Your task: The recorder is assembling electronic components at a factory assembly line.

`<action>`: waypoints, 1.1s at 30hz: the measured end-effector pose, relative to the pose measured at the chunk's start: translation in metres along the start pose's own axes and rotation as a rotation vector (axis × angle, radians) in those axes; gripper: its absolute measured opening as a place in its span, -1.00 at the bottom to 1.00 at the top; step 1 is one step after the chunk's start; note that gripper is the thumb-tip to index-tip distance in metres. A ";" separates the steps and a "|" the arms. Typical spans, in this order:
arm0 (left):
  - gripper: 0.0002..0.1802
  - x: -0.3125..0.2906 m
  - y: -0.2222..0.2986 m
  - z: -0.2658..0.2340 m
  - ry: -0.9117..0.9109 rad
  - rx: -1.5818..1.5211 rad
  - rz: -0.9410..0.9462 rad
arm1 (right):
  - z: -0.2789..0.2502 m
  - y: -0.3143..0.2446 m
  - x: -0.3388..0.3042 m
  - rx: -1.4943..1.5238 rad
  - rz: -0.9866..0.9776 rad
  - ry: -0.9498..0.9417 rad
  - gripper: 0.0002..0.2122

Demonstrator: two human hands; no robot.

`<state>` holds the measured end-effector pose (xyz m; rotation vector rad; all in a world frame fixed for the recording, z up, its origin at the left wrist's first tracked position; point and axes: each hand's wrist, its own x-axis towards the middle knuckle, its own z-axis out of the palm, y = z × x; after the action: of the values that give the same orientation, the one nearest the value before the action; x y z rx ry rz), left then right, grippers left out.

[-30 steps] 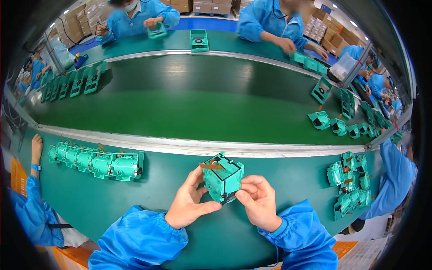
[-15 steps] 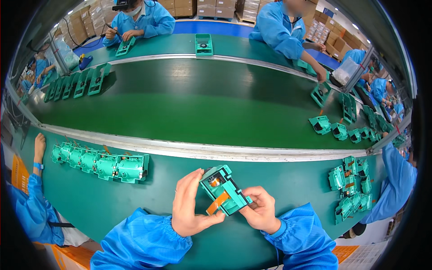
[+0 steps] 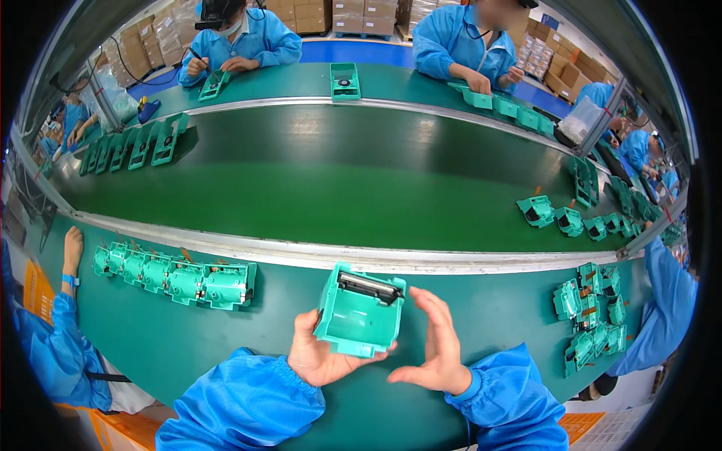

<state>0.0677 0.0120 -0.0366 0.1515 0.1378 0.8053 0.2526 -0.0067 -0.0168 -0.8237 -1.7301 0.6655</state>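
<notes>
At the near middle of the dark green work table (image 3: 489, 301), an open, box-shaped housing of turquoise plastic (image 3: 365, 319) is held above the surface by the left hand (image 3: 323, 361). Its hollow faces up toward the wearer; this attitude appears chosen to expose the interior and the black bar with a pale glossy strip (image 3: 370, 286) along its far wall. The left hand supports it from the left and below, which judged by the pose leaves the upper and right sides accessible.

Left fingers: closed around the housing, thumb against its left wall, fingertips showing at its near right corner. Right hand (image 3: 436, 346): fingers extended, thumb spread well away, nothing held; the fingertips stand just beside the housing's right edge, and no contact can be made out.

Farther left, a row of turquoise housings with orange tabs (image 3: 226, 284) stands side by side, probably for order; a co-worker's hand (image 3: 73, 252) rests beyond its left end. At right, a tight cluster of similar housings (image 3: 590, 316) is grouped within arm's reach.

Beyond the pale metal rail (image 3: 338, 259), the glossy green belt (image 3: 338, 203) carries leaning turquoise frames (image 3: 143, 146) at left and further small housings (image 3: 568, 220) at right. On the far bench, one rectangular turquoise frame (image 3: 345, 81) lies between two co-workers in blue.
</notes>
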 end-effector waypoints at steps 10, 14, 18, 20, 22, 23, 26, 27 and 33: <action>-0.25 -0.009 -0.003 -0.011 -0.142 0.059 -0.066 | 0.006 -0.002 -0.002 0.016 -0.072 -0.005 -0.24; -0.35 -0.007 0.014 0.036 0.131 0.661 0.213 | -0.003 0.009 -0.001 -0.019 0.045 0.038 -0.28; -0.38 -0.014 0.037 0.049 0.621 2.171 0.464 | -0.005 0.012 0.003 -0.036 0.105 0.114 -0.39; -0.43 -0.016 0.038 0.045 0.838 2.434 0.510 | -0.005 0.011 0.004 -0.073 0.101 0.110 -0.49; -0.47 -0.018 0.041 0.040 0.993 2.535 0.563 | -0.002 0.012 0.006 -0.094 0.102 0.091 -0.55; -0.49 -0.018 0.044 0.036 1.049 2.580 0.602 | -0.003 0.012 0.009 -0.118 0.107 0.083 -0.56; -0.54 -0.021 0.050 0.026 1.109 2.621 0.606 | -0.009 0.016 0.018 -0.139 0.102 0.134 -0.62; -0.47 -0.022 0.053 0.024 1.071 2.623 0.571 | -0.021 0.019 0.022 -0.167 0.101 0.144 -0.62; -0.28 -0.023 0.057 0.031 1.182 2.578 0.462 | -0.115 0.072 0.059 -0.752 0.186 0.447 -0.53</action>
<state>0.0174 0.0313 0.0056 2.1647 2.3045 0.5410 0.3657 0.0884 -0.0056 -1.5312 -1.4843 -0.0948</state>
